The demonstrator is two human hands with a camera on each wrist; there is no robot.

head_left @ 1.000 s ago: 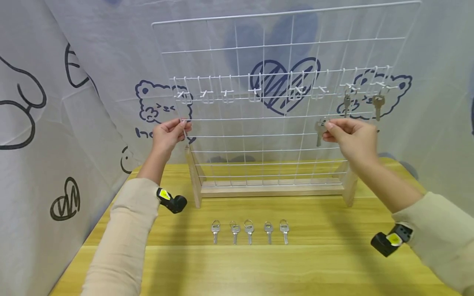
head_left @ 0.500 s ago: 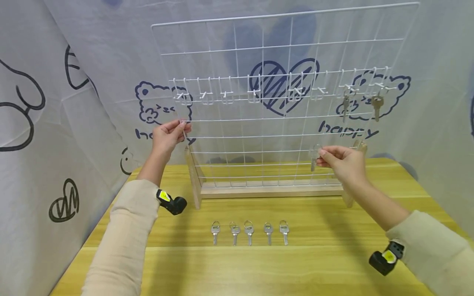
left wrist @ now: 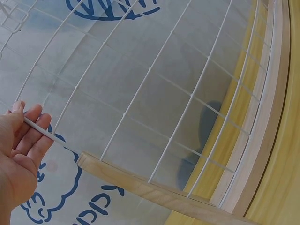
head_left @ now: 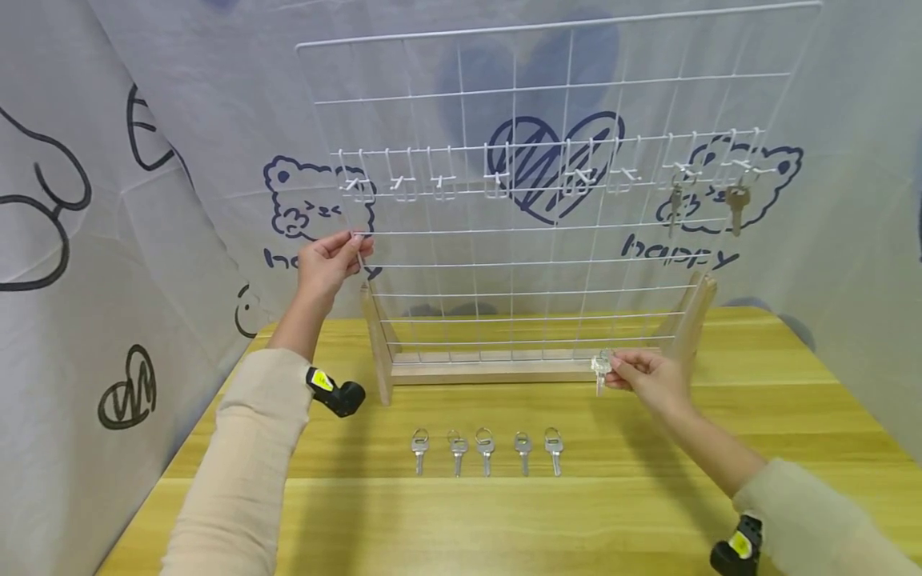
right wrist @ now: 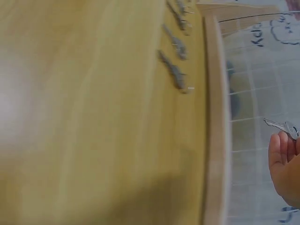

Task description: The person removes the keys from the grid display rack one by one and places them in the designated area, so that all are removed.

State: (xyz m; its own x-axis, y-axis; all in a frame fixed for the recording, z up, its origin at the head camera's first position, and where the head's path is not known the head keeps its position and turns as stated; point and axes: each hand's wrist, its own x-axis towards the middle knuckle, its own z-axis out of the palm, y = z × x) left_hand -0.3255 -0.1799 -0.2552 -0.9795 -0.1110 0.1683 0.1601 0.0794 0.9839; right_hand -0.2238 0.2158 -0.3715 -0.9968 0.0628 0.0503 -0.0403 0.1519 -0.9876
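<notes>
My left hand [head_left: 326, 264] grips the left edge wire of the white wire grid rack [head_left: 513, 232], just above its wooden stand; the left wrist view shows the fingers [left wrist: 35, 133] around that wire. In my right hand [head_left: 651, 382], thumb and fingers pinch a silver key [head_left: 600, 366] with a ring, low in front of the rack's right part. In the right wrist view the same key [right wrist: 282, 125] sticks out from the fingertips. Several silver keys with rings, such as the middle key [head_left: 485, 452], lie in a row on the wooden table [head_left: 461, 520].
White hooks [head_left: 497, 182] line the grid's upper part. Two keys hang at the right, a silver key [head_left: 675, 206] and a brownish key [head_left: 737, 206]. The stand's wooden base [head_left: 497, 372] crosses the table. A printed white cloth [head_left: 180, 264] stands behind and to the left.
My right hand has come down and slightly left with the key, from mid-grid height to near the stand's base. The left hand has kept its hold on the grid edge.
</notes>
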